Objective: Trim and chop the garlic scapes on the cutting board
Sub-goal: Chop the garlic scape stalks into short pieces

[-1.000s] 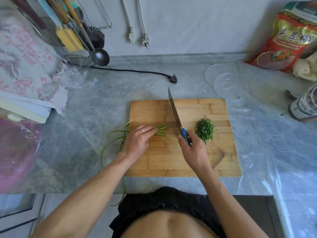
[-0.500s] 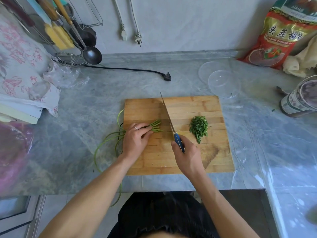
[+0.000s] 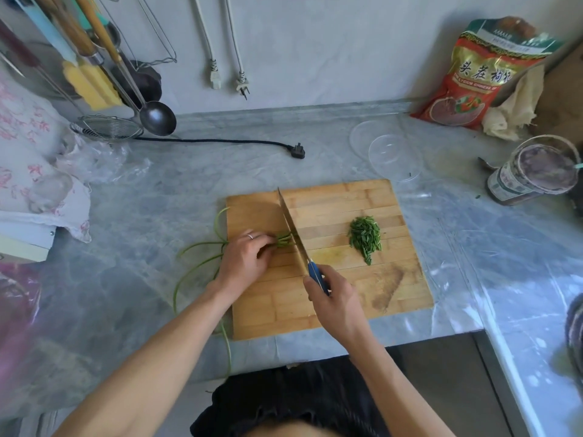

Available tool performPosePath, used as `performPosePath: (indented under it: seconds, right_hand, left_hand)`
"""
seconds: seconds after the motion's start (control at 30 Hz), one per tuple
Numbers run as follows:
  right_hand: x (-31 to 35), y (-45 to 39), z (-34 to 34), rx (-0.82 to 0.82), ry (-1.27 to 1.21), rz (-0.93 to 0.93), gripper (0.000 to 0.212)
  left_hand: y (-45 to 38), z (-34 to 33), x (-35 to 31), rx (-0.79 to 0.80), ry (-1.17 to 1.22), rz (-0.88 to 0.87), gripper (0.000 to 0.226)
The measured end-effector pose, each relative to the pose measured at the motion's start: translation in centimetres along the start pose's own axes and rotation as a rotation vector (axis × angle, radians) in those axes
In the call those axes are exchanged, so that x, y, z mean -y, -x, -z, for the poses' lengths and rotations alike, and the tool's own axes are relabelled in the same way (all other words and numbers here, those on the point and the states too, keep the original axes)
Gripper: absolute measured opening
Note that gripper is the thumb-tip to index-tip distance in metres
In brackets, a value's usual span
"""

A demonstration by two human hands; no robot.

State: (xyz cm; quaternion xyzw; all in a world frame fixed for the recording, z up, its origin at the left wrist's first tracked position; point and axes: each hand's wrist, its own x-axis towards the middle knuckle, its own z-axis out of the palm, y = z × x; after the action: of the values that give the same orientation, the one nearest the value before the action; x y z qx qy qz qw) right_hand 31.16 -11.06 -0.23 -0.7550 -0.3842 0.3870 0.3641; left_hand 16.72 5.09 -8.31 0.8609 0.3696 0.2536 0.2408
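Pinning garlic scapes (image 3: 285, 240) under left hand (image 3: 244, 258) fingers | right hand (image 3: 334, 302) fingers clamp knife (image 3: 291, 230)

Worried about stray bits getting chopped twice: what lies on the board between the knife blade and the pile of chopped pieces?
In the head view, the stretch of cutting board between the knife blade and the chopped pile is bare wood; no loose pieces show there.

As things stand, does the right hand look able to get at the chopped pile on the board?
Probably yes: the pile lies on open board just right of the right hand, nothing between, though that hand grips the knife.
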Motion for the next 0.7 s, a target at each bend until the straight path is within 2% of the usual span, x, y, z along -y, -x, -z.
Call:
performPosePath:
  seconds: [0.23,0.33,0.47,0.7]
  right_hand:
    - [1.0,-0.3,-1.2,-0.161,0.012,-0.012,0.024]
    - [1.2,0.2,-1.8,-0.140,0.025,0.001,0.022]
    - [1.1,1.4,-3.4,-0.119,0.010,0.023,0.012]
    - [1.2,0.0,-4.7,-0.157,-0.038,-0.010,0.020]
  left_hand:
    - [-0.8,0.6,0.9,0.054,0.040,-0.109,0.016]
    - [-0.5,0.4,0.8,0.018,-0.010,-0.143,0.020]
    - [0.3,0.0,0.6,-0.002,-0.016,-0.126,0.040]
    - [0.9,-0.5,0.0,-0.001,-0.005,-0.079,0.037]
